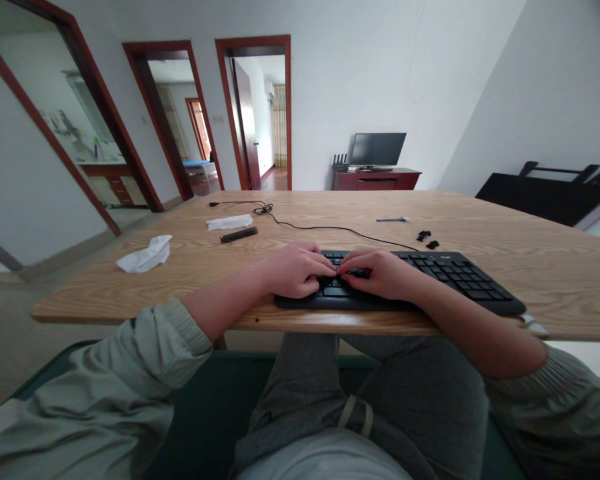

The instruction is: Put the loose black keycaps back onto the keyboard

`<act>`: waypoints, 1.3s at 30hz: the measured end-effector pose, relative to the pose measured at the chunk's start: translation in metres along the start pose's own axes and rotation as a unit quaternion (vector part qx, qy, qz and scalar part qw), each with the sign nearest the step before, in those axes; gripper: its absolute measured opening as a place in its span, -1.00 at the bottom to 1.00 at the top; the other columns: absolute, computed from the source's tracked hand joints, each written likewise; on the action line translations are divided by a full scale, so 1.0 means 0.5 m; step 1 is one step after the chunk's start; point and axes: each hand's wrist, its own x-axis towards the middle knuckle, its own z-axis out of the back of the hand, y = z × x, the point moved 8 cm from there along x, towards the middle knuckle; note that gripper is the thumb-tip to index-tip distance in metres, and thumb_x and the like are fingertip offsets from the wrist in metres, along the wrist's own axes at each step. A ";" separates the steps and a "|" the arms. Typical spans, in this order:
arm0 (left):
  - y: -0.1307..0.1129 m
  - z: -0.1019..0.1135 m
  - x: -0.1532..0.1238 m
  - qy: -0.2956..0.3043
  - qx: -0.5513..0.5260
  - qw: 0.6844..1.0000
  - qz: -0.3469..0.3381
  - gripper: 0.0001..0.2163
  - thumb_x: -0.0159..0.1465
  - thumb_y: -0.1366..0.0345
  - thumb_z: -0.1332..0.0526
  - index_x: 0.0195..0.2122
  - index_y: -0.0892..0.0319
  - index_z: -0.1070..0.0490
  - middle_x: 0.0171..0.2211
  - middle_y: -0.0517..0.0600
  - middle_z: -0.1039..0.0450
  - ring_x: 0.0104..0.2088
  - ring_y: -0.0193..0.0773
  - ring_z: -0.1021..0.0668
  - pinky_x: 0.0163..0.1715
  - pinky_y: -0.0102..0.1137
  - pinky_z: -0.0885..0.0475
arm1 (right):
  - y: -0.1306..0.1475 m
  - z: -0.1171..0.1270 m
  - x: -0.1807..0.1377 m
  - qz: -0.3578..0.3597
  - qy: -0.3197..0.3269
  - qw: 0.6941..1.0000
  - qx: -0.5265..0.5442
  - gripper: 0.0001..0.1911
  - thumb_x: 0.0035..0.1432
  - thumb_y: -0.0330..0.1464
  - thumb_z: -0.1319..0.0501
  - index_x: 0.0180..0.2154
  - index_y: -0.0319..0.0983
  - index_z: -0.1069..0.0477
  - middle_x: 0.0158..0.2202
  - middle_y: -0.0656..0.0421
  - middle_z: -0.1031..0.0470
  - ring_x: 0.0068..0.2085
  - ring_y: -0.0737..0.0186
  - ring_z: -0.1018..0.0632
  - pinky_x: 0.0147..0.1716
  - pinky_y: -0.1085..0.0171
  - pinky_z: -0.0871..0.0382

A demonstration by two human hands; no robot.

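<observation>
A black keyboard [460,277] lies at the near edge of the wooden table [330,213], and its cable [330,229] runs back to the left. My left hand [297,269] rests curled on the keyboard's left end. My right hand [380,273] is curled beside it. The fingertips of both hands meet and pinch at one key [341,270] in the upper rows. Two small black pieces [427,240] lie on the table just behind the keyboard.
On the table's left part lie a crumpled tissue [147,255], a white wrapper [229,222] and a black stick-like object [239,235]. A thin pen-like item [393,219] lies further back. Beyond are a monitor [377,149] on a cabinet and open doorways.
</observation>
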 end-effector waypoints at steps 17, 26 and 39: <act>-0.002 -0.005 0.002 0.004 0.030 0.999 -0.011 -0.64 0.18 0.44 -0.12 -0.03 0.12 -0.53 0.00 -0.03 -0.52 -0.12 -0.16 -0.49 0.00 -0.25 -0.36 | -0.006 -0.002 -0.004 -0.008 -0.002 1.000 0.005 -0.79 0.19 -0.41 -0.17 -0.21 -0.19 -0.57 -0.23 0.12 -0.56 -0.22 0.24 -0.55 -0.15 0.27 -0.41; 0.043 0.030 -0.014 -0.063 0.029 0.996 0.055 -0.71 0.17 0.44 -0.12 -0.16 0.16 -0.58 -0.09 0.02 -0.55 -0.09 -0.15 -0.51 0.02 -0.22 -0.36 | -0.008 0.003 -0.007 -0.028 -0.002 1.000 -0.008 -0.78 0.22 -0.34 -0.17 -0.17 -0.20 -0.56 -0.22 0.08 -0.55 -0.21 0.22 -0.54 -0.15 0.23 -0.41; 0.099 0.047 -0.044 -0.101 0.016 0.990 0.096 -0.78 0.19 0.45 -0.11 -0.28 0.20 -0.55 -0.17 0.04 -0.55 -0.12 -0.17 -0.52 0.00 -0.23 -0.36 | -0.001 0.012 0.015 -0.004 0.084 0.994 -0.073 -0.76 0.20 -0.34 -0.19 -0.11 -0.12 -0.54 -0.19 0.19 -0.59 -0.23 0.22 -0.58 -0.18 0.27 -0.43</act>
